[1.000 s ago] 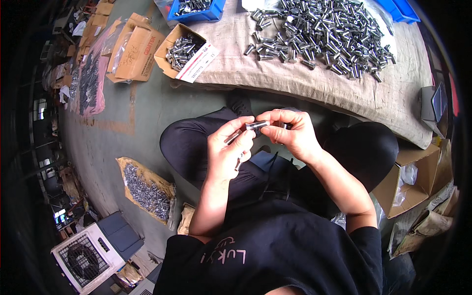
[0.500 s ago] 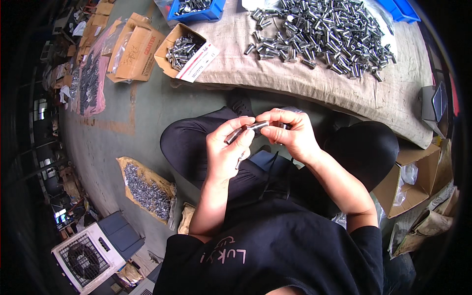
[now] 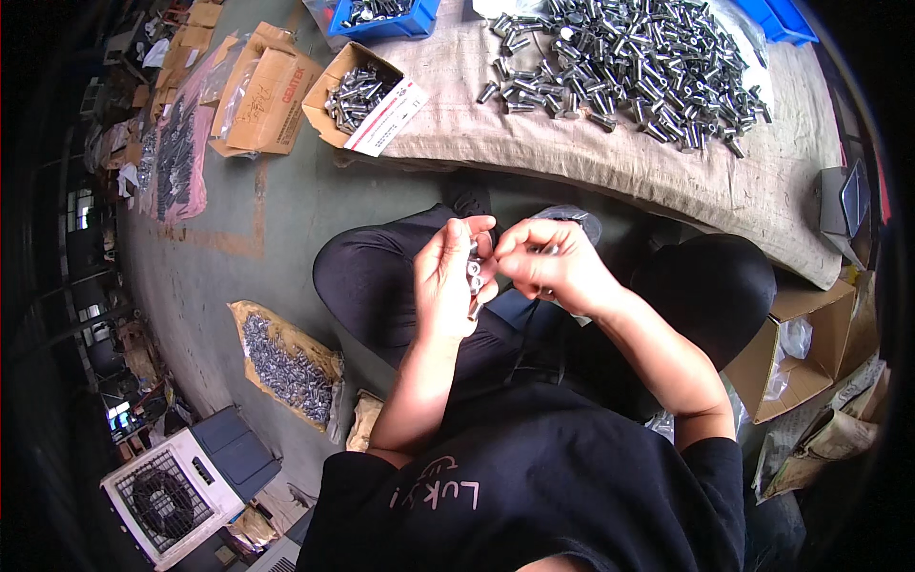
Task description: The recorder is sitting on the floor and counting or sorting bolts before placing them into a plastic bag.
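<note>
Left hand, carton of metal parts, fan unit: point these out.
Left hand (image 3: 442, 288): head view, middle of the hand.
Parts carton (image 3: 389, 120): head view, white side.
Fan unit (image 3: 160, 505): head view, front grille.

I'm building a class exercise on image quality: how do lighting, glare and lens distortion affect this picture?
Head view: black corners, and the cloth's near edge bows, consistent with fisheye bending; head view: bright glints across the metal pile; head view: far left mostly dark, with small bright patches; head view: metal pieces in the left hand too small for fine detail.
</note>
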`<state>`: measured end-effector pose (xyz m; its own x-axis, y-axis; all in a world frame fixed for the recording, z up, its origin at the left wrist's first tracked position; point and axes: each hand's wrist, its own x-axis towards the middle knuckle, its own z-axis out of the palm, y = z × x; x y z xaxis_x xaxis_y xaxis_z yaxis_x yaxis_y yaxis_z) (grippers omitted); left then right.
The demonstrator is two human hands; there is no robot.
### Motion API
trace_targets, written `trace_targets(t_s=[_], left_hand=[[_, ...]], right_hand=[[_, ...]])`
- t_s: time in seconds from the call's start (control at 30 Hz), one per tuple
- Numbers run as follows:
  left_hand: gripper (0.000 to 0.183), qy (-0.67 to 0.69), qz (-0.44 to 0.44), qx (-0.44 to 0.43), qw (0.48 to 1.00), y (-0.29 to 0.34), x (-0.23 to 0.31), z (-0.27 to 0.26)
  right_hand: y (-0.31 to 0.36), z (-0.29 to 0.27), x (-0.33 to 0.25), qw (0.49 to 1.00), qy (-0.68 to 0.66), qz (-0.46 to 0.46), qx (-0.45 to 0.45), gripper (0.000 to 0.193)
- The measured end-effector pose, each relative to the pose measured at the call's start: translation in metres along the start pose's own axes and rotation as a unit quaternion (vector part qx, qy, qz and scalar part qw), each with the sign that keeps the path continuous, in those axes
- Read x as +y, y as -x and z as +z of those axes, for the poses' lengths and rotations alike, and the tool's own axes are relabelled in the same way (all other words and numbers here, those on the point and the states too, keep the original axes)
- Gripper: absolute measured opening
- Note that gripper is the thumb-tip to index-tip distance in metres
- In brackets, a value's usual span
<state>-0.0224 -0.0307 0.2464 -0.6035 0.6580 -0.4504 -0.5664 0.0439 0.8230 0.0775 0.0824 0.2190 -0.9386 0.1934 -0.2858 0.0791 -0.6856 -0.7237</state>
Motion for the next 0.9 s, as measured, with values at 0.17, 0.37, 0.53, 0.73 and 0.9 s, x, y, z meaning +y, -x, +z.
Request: trace_targets(t_s=[0.17,0.37,0.53,0.73,0.9], left_hand=[[0.031,-0.140,0.178,0.062,0.972,-0.011,-0.020,0.001],[0.031,-0.103,0.106,0.089,0.985,-0.012,-0.023,-0.002],[0.036,0.123,-0.108,0.040,0.986,-0.015,-0.015,-0.015],[0.029,0.073,-0.141,-0.069,0.985,-0.005,-0.006,-0.020],[0.019,0.054,-0.073,-0.043,0.995,-0.005,-0.006,-0.019]], right_hand=[[0.003,0.009,0.012,0.984,0.169,-0.050,0.015,0.016],[0.002,0.006,0.019,0.979,0.169,-0.114,0.028,0.017],[0.000,0.000,0.013,0.997,-0.064,-0.015,0.042,0.014],[-0.004,-0.008,0.013,0.991,-0.099,-0.070,0.062,0.015],[-0.003,-0.007,0.013,0.991,-0.091,-0.068,0.072,0.018]])
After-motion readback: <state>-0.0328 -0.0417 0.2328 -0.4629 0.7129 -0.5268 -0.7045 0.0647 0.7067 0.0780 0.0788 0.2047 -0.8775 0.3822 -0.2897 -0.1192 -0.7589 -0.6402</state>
